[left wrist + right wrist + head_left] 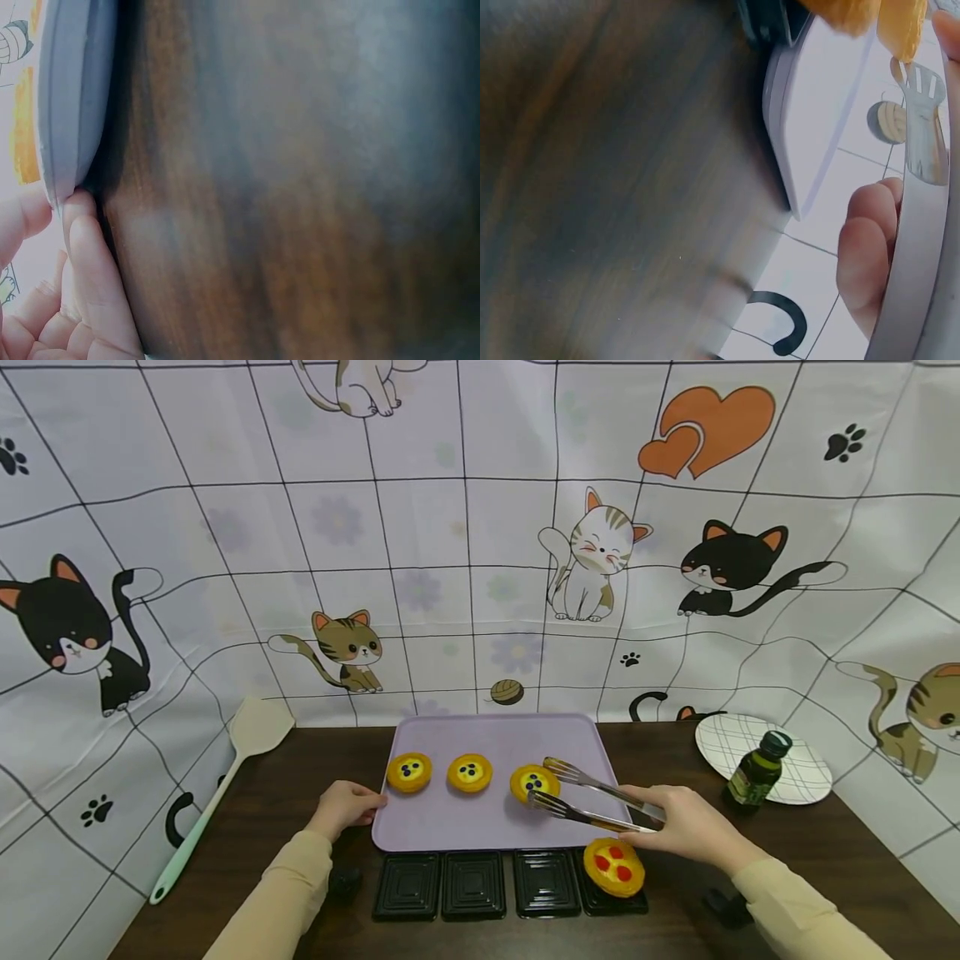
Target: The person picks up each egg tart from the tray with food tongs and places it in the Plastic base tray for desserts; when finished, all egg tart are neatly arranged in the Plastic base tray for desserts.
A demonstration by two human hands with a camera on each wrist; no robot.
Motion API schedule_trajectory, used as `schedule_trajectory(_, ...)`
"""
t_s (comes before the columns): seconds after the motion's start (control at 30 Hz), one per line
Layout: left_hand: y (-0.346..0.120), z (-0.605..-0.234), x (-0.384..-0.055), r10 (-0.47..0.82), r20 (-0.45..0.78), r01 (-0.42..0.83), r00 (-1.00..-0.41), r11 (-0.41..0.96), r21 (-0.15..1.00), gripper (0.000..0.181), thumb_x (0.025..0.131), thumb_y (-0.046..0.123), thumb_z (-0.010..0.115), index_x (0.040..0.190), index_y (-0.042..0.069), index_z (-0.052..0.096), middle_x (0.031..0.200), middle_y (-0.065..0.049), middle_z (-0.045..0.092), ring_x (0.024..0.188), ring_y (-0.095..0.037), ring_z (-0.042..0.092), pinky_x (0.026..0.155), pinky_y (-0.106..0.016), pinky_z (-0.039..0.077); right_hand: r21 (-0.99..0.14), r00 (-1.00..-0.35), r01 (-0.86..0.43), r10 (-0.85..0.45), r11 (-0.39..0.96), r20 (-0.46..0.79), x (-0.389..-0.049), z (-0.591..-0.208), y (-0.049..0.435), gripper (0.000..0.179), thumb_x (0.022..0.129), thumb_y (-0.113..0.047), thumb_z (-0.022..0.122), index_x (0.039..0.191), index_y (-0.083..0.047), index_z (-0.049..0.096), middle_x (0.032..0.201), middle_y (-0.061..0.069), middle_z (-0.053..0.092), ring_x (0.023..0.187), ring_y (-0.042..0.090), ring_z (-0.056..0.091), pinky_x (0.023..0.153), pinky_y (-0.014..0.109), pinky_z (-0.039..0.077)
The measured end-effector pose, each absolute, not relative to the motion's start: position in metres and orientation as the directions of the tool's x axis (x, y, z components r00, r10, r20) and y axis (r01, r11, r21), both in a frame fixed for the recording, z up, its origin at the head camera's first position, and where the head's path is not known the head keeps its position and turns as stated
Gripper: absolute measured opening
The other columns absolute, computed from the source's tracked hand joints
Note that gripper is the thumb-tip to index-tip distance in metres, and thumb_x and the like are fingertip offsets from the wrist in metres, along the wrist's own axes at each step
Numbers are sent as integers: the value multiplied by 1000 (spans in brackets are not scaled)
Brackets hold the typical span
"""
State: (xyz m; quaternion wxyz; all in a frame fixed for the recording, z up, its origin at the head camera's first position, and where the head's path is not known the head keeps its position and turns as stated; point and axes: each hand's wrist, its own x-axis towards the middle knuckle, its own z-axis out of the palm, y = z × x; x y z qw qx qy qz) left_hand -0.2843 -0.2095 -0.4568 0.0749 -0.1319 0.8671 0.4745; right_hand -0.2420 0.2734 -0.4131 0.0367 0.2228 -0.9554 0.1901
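Note:
My left hand [347,808] pinches the left rim of a lilac tray [480,827]; in the left wrist view the thumb is above the rim and fingers [90,262] are below. My right hand [686,822] grips metal tongs [600,785]. Their tips lie on either side of a yellow tart [535,783] with blue dots, at the tray's right; whether they press on it I cannot tell. Two like tarts, one in the middle [470,773] and one at the left [409,772], sit on the tray. A red-dotted tart [614,867] rests on the rightmost black square dish [622,906].
Several black square dishes [472,887] line the tray's front edge. A pale green-handled spatula [225,785] leans at the left. At the right stand a dark green bottle [756,772] and a white checked plate [802,768]. A cat-printed cloth [435,568] hangs behind the wooden table [330,752].

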Motion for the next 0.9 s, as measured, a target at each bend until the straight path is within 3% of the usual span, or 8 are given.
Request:
schedule_trajectory(0.27, -209, -455, -282, -153, -257, -299, -954, 514, 804, 28, 85, 18, 70, 95, -8, 68, 79, -11, 65, 66, -14, 62, 65, -25, 57, -315, -875, -483, -447, 817, 183, -224, -415, 277, 72, 72, -63, 69, 125, -15, 63, 107, -2, 68, 87, 9, 61, 73, 33, 55)
schedule_trajectory(0.7, -211, -455, -282, -151, -231, -276, -961, 529, 802, 29, 85, 18, 69, 96, -9, 69, 79, -10, 65, 65, -12, 62, 64, -26, 57, -274, -844, -534, -483, 800, 236, -188, -415, 285, 63, 74, -60, 70, 123, -21, 64, 102, -8, 68, 84, 1, 59, 67, 28, 54)
schedule_trajectory(0.9, -211, -459, -283, -148, -233, -276, -961, 533, 800, 29, 85, 18, 69, 97, -9, 69, 78, -9, 65, 63, -12, 61, 63, -25, 57, -266, -850, -526, -493, 807, 184, -175, -416, 286, 65, 73, -62, 69, 124, -23, 63, 98, -10, 65, 79, -2, 53, 62, 25, 52)
